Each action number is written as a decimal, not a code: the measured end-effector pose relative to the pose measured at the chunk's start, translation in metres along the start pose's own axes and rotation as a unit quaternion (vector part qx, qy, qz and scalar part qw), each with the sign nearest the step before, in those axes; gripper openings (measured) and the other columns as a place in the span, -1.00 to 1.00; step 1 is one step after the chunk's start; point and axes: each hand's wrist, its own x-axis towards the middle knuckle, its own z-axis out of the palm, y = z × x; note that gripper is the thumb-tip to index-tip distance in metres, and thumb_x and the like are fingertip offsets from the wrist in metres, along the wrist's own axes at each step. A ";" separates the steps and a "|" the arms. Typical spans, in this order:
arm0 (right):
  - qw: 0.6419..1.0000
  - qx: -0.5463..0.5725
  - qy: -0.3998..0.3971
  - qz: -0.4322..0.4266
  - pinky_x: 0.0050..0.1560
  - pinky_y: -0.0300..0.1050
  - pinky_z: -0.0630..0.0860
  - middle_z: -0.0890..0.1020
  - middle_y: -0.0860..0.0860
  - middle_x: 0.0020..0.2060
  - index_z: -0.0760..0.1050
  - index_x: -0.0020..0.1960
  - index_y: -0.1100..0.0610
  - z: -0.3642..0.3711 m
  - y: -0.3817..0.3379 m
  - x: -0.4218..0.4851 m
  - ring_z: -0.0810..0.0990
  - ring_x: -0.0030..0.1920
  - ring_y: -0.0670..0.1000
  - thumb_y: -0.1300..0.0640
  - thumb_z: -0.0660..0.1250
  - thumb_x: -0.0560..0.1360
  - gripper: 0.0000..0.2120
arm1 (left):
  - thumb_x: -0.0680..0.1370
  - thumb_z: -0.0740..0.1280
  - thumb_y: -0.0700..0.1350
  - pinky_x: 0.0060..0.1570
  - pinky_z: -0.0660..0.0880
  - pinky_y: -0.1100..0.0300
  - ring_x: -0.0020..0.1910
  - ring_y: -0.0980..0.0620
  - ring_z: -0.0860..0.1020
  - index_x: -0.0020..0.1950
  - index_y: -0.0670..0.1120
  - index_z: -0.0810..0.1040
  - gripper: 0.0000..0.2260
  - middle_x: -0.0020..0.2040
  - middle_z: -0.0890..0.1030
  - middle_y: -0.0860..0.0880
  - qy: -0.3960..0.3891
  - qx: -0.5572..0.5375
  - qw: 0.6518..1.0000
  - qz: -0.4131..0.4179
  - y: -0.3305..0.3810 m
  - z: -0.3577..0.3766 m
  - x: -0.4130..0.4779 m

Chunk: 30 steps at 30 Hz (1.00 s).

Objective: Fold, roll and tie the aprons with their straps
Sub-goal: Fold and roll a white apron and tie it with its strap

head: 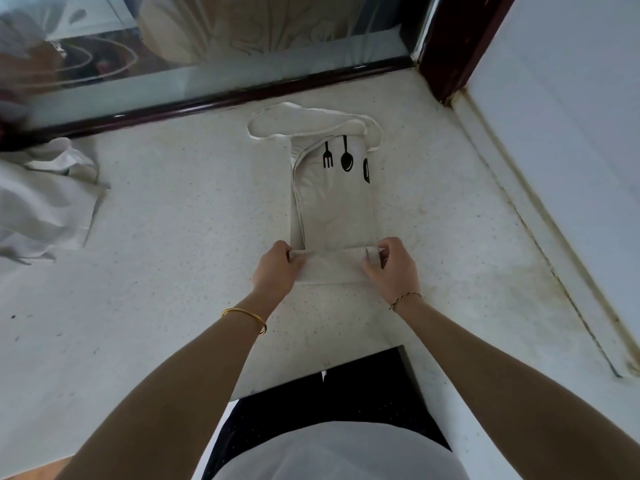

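A beige apron (pixel 337 209), folded into a long narrow strip, lies on the speckled white counter (pixel 180 237). Black fork, spoon and knife prints show near its far end. Its neck strap (pixel 277 117) loops out beyond that end. The near end is turned up into a small roll (pixel 334 259). My left hand (pixel 277 268) grips the roll's left end, fingers curled over it. My right hand (pixel 391 266) pinches the roll's right end.
A heap of more pale cloth (pixel 45 202) lies at the counter's left. A dark-framed glass pane (pixel 207 64) runs along the back and a white wall (pixel 571 116) closes the right side. The counter's near edge (pixel 346 370) is cut out around my body.
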 end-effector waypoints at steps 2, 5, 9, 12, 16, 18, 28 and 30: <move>1.000 -0.020 -0.002 0.001 -0.13 -0.18 0.42 0.52 0.02 -0.08 0.42 0.08 0.14 0.001 0.003 0.001 0.50 -0.13 0.00 0.11 0.40 0.46 -0.74 | 0.59 0.23 -0.02 -0.24 0.41 0.10 -0.22 -0.03 0.45 -0.01 -0.10 0.36 -0.85 -0.16 0.49 -0.04 -0.001 0.013 1.000 0.003 0.000 0.001 0.002; 0.999 -0.040 -0.011 0.008 -0.12 -0.20 0.36 0.48 0.03 -0.09 0.42 0.05 0.18 0.002 0.002 0.006 0.46 -0.12 0.01 0.15 0.39 0.47 -0.78 | 0.59 0.23 -0.03 -0.23 0.44 0.06 -0.20 -0.07 0.48 -0.01 -0.11 0.33 -0.83 -0.10 0.52 -0.10 -0.001 0.049 0.999 0.015 0.003 0.001 0.005; 0.997 -0.074 -0.023 0.014 -0.18 -0.18 0.34 0.51 0.09 -0.08 0.41 0.04 0.19 0.005 0.000 0.013 0.45 -0.16 0.02 0.15 0.37 0.48 -0.78 | 0.54 0.34 -0.06 -0.09 0.51 0.02 -0.04 -0.12 0.46 0.10 -0.19 0.36 -0.72 0.03 0.42 -0.12 0.067 0.163 0.981 0.084 0.006 -0.001 0.005; 0.995 -0.088 -0.031 0.022 -0.24 -0.15 0.35 0.49 0.10 -0.06 0.37 0.09 0.19 0.004 -0.005 0.016 0.44 -0.18 0.02 0.16 0.35 0.48 -0.75 | 0.46 0.41 -0.07 -0.06 0.49 0.06 -0.06 -0.10 0.45 0.02 -0.17 0.48 -0.76 -0.01 0.48 -0.10 0.126 0.305 0.895 0.299 -0.001 -0.001 0.004; 0.987 -0.148 -0.027 -0.048 -0.29 -0.12 0.44 0.37 0.11 0.01 0.33 0.09 0.20 0.001 -0.010 0.013 0.48 -0.12 0.08 0.22 0.33 0.48 -0.75 | 0.49 0.31 0.16 0.24 0.37 0.05 0.23 -0.09 0.35 0.29 -0.09 0.38 -0.52 0.29 0.36 -0.07 -0.062 0.324 0.880 0.343 -0.005 -0.008 0.011; 0.965 -0.231 -0.039 -0.119 -0.25 -0.11 0.47 0.36 0.10 0.08 0.38 0.07 0.20 0.000 -0.007 0.011 0.42 0.00 0.08 0.23 0.30 0.50 -0.82 | 0.49 0.31 0.17 0.24 0.37 0.08 0.24 -0.06 0.33 0.32 -0.07 0.33 -0.49 0.31 0.32 -0.06 -0.081 0.369 0.855 0.355 -0.001 -0.011 0.015; 0.933 -0.255 -0.119 -0.224 -0.02 -0.10 0.43 0.52 0.00 0.13 0.46 0.19 0.12 -0.018 0.012 0.016 0.42 0.13 0.07 0.09 0.29 0.51 -0.73 | 0.60 0.18 0.01 -0.16 0.46 0.15 -0.12 -0.02 0.54 0.07 -0.10 0.52 -0.77 -0.02 0.55 -0.03 -0.054 0.253 0.906 0.335 0.008 -0.021 0.021; 0.967 -0.174 -0.091 -0.164 -0.24 -0.15 0.37 0.53 -0.01 -0.14 0.50 0.06 0.15 -0.018 0.007 0.021 0.48 -0.02 0.07 0.12 0.25 0.55 -0.86 | 0.60 0.19 0.05 -0.19 0.43 0.19 -0.14 -0.01 0.55 0.06 -0.10 0.52 -0.75 -0.07 0.57 -0.03 -0.057 0.196 0.943 0.263 0.010 -0.023 0.021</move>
